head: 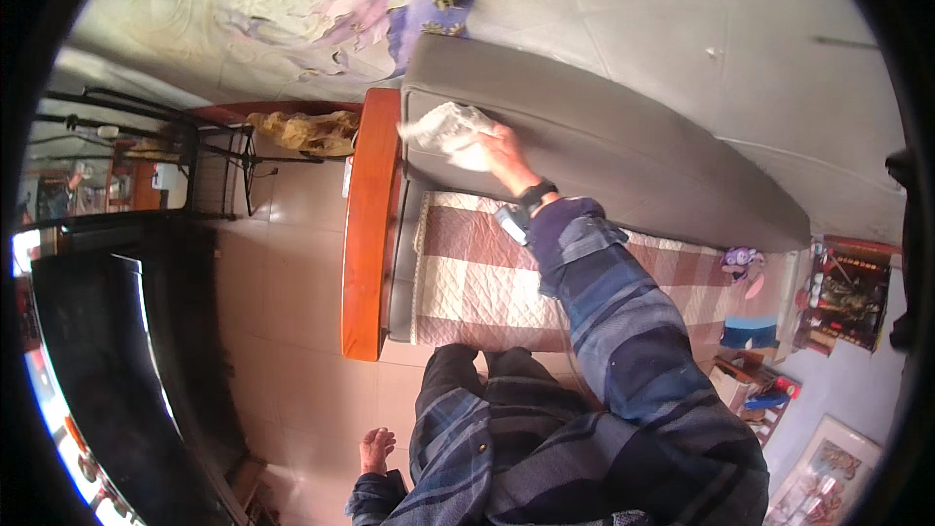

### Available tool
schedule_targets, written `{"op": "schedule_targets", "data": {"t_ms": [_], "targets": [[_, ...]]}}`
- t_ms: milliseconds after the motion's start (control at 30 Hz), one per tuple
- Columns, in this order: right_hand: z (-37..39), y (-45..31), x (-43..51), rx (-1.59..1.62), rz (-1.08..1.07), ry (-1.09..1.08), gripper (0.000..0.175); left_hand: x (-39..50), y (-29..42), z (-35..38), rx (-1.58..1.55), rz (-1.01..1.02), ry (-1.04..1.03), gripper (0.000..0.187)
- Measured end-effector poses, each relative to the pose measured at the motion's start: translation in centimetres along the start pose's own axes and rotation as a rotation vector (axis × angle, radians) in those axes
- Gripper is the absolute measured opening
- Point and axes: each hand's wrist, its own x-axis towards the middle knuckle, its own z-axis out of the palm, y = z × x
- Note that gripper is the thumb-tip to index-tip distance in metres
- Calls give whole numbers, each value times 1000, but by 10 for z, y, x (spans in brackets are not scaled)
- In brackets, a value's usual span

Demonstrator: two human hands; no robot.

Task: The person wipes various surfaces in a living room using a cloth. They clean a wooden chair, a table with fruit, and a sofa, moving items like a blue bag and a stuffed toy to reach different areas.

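Observation:
My right hand (504, 155) reaches forward, shut on a crumpled white cloth (449, 133) at the left end of the grey sofa's backrest (599, 124). The cloth looks slightly blurred. Below my outstretched arm, a quilted pad (475, 270) in brown and cream checks covers the sofa seat. A dark band and a small device are at my right wrist. My left hand (377, 451) hangs low by my left side over the tiled floor, its fingers apart and slightly bent, with nothing seen in it.
An orange-brown wooden armrest (361, 234) bounds the sofa's left end. Farther left stand a black metal rack (248, 168) and a large black piece of furniture (95, 351). A purple plush toy (741, 263) lies at the sofa's right. The wall rises behind the backrest.

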Motion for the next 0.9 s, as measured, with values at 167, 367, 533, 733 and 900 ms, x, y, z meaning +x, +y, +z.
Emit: {"op": "schedule_targets", "data": {"t_ms": [167,367,533,733,900], "targets": [[-130,19,-59,-114,-107,223,25,-18,16,7,66,52,20,38],[-323,27,-199,-328,-178,957,32,-29,14,36,127,78,45,38],[-289,44,-258,-252,152,674,29,-32,-1,68,258,214,-23,40],[-146,72,-275,-11,343,144,25,-50,-16,53,287,276,30,35],[-57,69,-270,-17,528,-42,27,-45,-46,17,179,276,66,36]]}}
